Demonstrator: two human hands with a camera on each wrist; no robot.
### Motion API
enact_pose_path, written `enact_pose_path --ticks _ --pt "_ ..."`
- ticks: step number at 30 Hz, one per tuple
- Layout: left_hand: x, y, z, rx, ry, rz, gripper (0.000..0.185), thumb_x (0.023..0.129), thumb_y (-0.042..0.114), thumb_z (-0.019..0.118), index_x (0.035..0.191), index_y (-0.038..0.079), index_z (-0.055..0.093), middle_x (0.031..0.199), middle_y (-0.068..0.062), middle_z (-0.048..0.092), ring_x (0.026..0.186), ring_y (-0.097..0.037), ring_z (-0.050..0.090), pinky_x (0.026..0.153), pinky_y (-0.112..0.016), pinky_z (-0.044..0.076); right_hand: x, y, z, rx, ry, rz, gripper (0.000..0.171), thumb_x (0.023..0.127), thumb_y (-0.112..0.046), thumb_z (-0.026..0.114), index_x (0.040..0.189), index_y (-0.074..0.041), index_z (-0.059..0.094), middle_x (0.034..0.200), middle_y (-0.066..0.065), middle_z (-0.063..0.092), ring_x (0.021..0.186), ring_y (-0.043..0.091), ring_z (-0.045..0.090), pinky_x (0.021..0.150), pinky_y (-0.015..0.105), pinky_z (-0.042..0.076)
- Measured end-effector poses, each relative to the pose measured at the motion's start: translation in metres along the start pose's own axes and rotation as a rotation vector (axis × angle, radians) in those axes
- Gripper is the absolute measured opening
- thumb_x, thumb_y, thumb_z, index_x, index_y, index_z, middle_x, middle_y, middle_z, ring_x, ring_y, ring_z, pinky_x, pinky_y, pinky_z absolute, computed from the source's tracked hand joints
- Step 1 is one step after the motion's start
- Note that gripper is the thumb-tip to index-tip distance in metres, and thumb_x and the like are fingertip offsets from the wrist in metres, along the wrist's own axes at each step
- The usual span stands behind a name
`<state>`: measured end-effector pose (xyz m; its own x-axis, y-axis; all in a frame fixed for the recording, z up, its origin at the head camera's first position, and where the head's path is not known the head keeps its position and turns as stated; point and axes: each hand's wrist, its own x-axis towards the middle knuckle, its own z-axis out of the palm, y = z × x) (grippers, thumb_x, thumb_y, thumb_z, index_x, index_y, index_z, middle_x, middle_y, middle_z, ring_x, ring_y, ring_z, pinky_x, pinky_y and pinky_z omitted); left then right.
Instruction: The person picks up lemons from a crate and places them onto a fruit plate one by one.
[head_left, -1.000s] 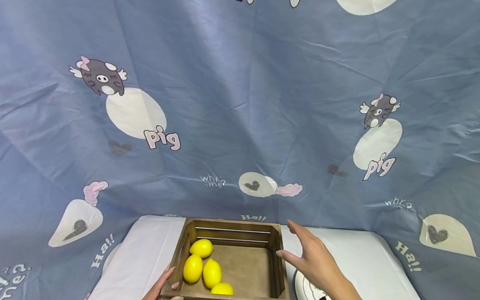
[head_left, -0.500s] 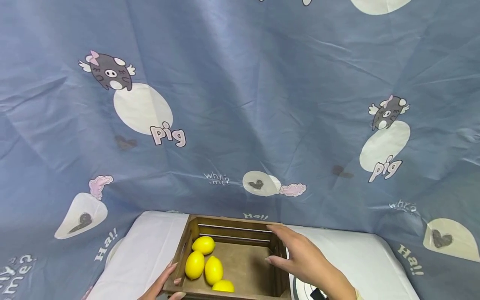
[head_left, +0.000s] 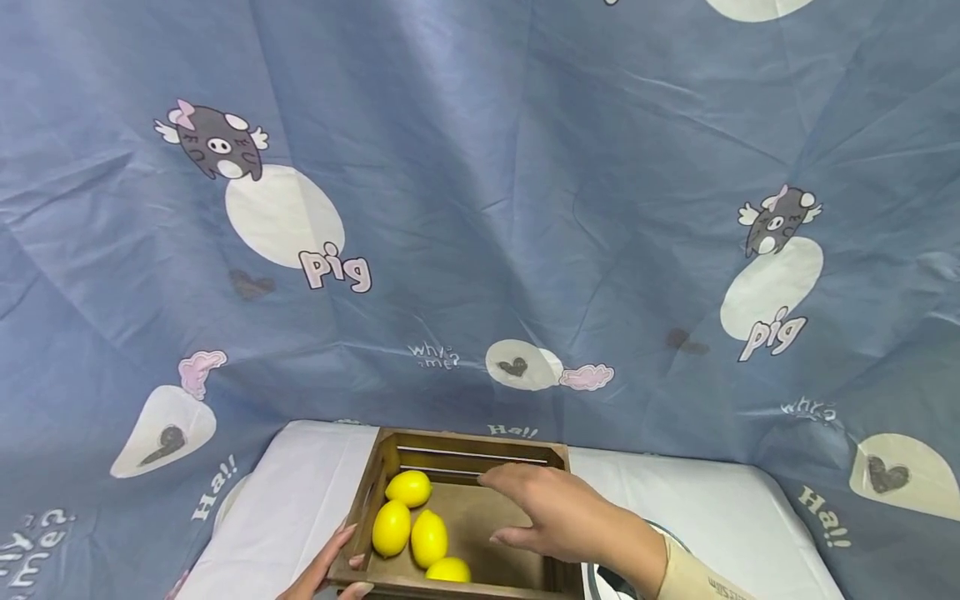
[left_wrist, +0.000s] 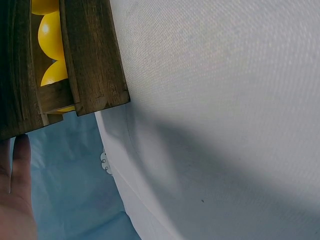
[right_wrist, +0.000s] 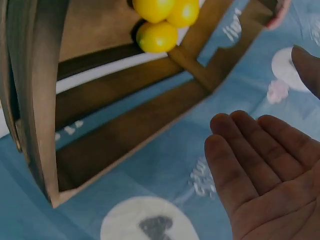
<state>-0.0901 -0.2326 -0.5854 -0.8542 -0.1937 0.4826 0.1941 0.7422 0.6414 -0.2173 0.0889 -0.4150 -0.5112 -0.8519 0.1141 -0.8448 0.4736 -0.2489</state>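
A brown slatted wooden crate [head_left: 472,590] stands on the white table with several yellow lemons [head_left: 429,539] along its left side. At the crate's near left corner, my left hand [head_left: 322,573] grips the rim, thumb at the near side and fingers along the left side. Two of its fingers [left_wrist: 21,165] reach the crate's edge in the left wrist view. My right hand [head_left: 551,510] hovers over the right part of the crate, holding nothing. Its fingers point left with the thumb spread apart, and the right wrist view shows the palm [right_wrist: 280,210] facing the crate.
Right of the crate, partly behind my right forearm, is a round white object [head_left: 611,583] with a dark part. A blue patterned cloth [head_left: 480,250] hangs behind the white table [head_left: 720,508].
My right hand has moved left from beside the crate's right rim to over its inside. My left hand stays at the near left corner, and the lemons lie as before.
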Motion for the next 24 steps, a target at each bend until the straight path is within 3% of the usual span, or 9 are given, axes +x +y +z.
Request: enact_pose_path --ticks 3,9,17,24 --pt "-0.001 0.002 0.001 -0.006 0.001 -0.021 0.08 0.07 0.008 0.098 0.141 0.011 0.062 0.136 -0.024 0.065 0.112 -0.026 0.067 0.074 -0.026 0.06 0.005 -0.002 0.005 -0.009 -0.045 -0.018 0.057 0.095 -0.038 0.079 0.144 -0.014 0.062 0.139 -0.003 0.065 0.124 0.013 0.063 0.101 0.032 0.055" --pt "-0.002 0.003 0.003 0.0 0.024 -0.033 0.083 0.069 0.007 0.098 0.143 0.016 0.062 0.136 -0.021 0.066 0.112 -0.022 0.067 0.081 -0.01 0.052 0.016 -0.004 0.015 -0.048 -0.071 -0.09 0.055 0.095 -0.041 0.079 0.141 -0.014 0.064 0.135 -0.004 0.067 0.119 0.01 0.065 0.097 0.027 0.055" --pt "-0.002 0.005 0.004 -0.02 0.011 -0.046 0.08 0.069 0.008 0.098 0.14 0.011 0.063 0.136 -0.023 0.066 0.113 -0.025 0.066 0.076 -0.024 0.06 0.029 -0.002 0.025 -0.002 -0.095 -0.118 0.054 0.097 -0.042 0.076 0.143 -0.016 0.063 0.135 -0.004 0.066 0.117 0.009 0.065 0.092 0.024 0.057" --pt "0.0 0.009 0.001 -0.025 -0.014 -0.099 0.074 0.075 0.011 0.095 0.14 0.011 0.061 0.136 -0.026 0.064 0.109 -0.026 0.068 0.07 -0.027 0.061 0.041 -0.001 0.037 0.013 -0.155 -0.143 0.053 0.099 -0.042 0.074 0.144 -0.016 0.063 0.14 -0.005 0.064 0.123 0.008 0.062 0.099 0.023 0.053"
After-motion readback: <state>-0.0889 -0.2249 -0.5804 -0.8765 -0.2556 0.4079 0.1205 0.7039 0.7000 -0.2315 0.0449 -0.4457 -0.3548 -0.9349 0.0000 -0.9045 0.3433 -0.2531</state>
